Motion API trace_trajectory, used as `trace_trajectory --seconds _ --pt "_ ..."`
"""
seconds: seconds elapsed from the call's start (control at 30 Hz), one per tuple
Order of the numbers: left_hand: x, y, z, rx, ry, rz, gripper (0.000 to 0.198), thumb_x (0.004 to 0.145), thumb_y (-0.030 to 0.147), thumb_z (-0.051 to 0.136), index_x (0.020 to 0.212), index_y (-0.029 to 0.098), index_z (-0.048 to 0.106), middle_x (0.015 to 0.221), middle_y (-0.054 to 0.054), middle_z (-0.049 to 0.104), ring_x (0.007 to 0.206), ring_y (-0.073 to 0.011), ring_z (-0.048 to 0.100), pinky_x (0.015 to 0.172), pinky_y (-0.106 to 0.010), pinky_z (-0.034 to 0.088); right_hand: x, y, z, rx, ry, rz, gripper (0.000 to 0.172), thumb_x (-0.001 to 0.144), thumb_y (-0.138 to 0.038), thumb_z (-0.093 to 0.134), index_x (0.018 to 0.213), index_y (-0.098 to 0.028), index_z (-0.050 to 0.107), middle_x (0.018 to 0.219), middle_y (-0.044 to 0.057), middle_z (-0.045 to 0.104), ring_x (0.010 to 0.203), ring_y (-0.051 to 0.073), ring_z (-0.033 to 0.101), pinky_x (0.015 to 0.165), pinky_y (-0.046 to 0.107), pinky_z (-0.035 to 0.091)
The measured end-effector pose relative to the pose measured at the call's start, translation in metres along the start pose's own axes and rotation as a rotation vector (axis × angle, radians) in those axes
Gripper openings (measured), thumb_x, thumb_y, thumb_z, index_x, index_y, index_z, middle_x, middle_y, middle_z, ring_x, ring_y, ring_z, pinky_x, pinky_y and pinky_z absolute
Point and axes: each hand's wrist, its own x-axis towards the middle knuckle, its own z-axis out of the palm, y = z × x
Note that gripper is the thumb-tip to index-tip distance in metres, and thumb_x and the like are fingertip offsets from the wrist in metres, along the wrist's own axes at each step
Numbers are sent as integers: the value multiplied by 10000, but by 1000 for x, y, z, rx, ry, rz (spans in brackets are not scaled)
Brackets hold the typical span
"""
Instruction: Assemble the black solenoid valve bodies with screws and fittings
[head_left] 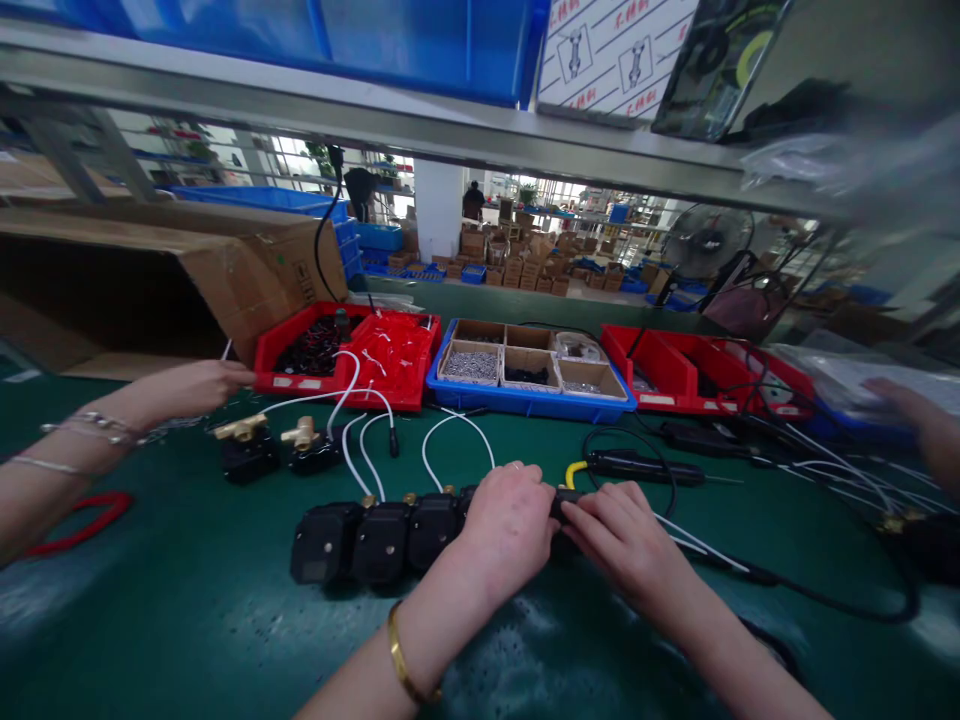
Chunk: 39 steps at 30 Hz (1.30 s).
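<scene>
One green counter (pixel 187 630): spans the scene and carries the work, set near the middle where both arms reach it.
Cardboard box (pixel 281 260): far left, on its side with its mouth facing near, probably for easy access.
Blue tray (pixel 525 403): far middle, split into compartments, likely to keep small parts sorted.
Red bins (pixel 675 404): right of the tray, low-fronted, presumably so fingers can dip in.
Black boxes (pixel 322 545): side by side left of the hands, perhaps lined up to be handled in turn.
Left hand (pixel 510 520): curled over the row's right end, beside the black part; its fingertips are hidden, so I cannot tell its grip.
Right hand (pixel 626 530): thumb and fingers closed on the black part, seemingly to steady it.
Co-worker's hand (pixel 206 388): far left, beside another red bin.
Screwdriver (pixel 645 467): beyond the right hand, laid flat within easy reach.
Black part (pixel 568 500): between the two hands, mostly covered.
White wires (pixel 350 465): trail far from the boxes, apparently out of the fingers' way.
</scene>
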Motion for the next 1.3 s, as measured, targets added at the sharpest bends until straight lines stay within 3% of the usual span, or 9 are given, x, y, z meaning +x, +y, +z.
trace_trajectory --seconds 0.17,0.4,0.57,0.8,0.9,1.0,1.1,1.2,1.3 --pt "0 -2 -3 -14 -19 36 240 914 292 609 1070 191 761 1020 -114 700 1008 -306 658 914 -461 562 -3 -15 13 -46 173 98 161 996 -97 602 1152 -93 640 931 107 644 828 221 520 731 389 377" --pt "-2 -5 -3 -33 -16 45 239 899 299 608 1041 177 757 1025 -116 698 1009 -313 659 908 -469 567 -9 -33 27 -35 268 285 252 977 -77 641 1227 -98 614 946 91 617 856 211 526 757 381 395" --pt "-3 -4 -3 -50 -11 42 245 887 256 605 1059 162 753 1026 -126 697 1010 -321 658 909 -477 562 -6 -41 29 -51 259 414 233 1008 -146 610 1241 -159 626 990 79 613 892 227 551 784 393 393" --pt "0 -6 -3 -110 -20 41 234 883 235 621 1050 151 761 1030 -133 687 1025 -332 641 923 -485 540 -1 -42 36 175 230 518 130 1016 -132 553 1060 -218 641 999 42 630 945 231 580 834 395 395" --pt "-6 -10 -9 -194 -9 26 303 868 305 692 1138 179 748 1074 -113 678 1051 -306 627 946 -442 518 -2 -38 28 300 192 607 146 1006 -183 588 1112 -263 651 1014 26 636 932 229 592 811 378 432" --pt "-24 -14 -17 -710 192 -183 450 925 446 646 1324 237 670 1112 -77 655 1018 -245 608 947 -389 494 -3 -39 4 381 280 708 180 1014 -260 606 1191 -282 634 994 18 627 872 206 598 766 337 485" --pt "-52 -12 -17 -1615 377 -477 420 990 474 555 1288 210 690 1074 -71 644 983 -197 597 903 -318 494 1 -51 -23 385 321 640 121 1030 -247 578 1126 -274 648 1014 25 625 920 189 605 780 297 505" --pt "-78 -2 -6 -2289 307 -660 378 1019 378 529 1157 92 734 1148 -137 652 1057 -202 615 983 -318 492 9 -72 -33 414 199 415 197 1016 -185 570 1181 -271 632 1036 34 628 953 187 597 785 281 512" --pt "-93 9 9 -2528 119 -658 458 1039 386 480 1116 16 739 1217 -211 653 1141 -257 622 1041 -348 477 15 -89 -24 424 24 316 299 989 -138 561 1253 -272 608 1056 48 640 928 208 593 772 318 518"
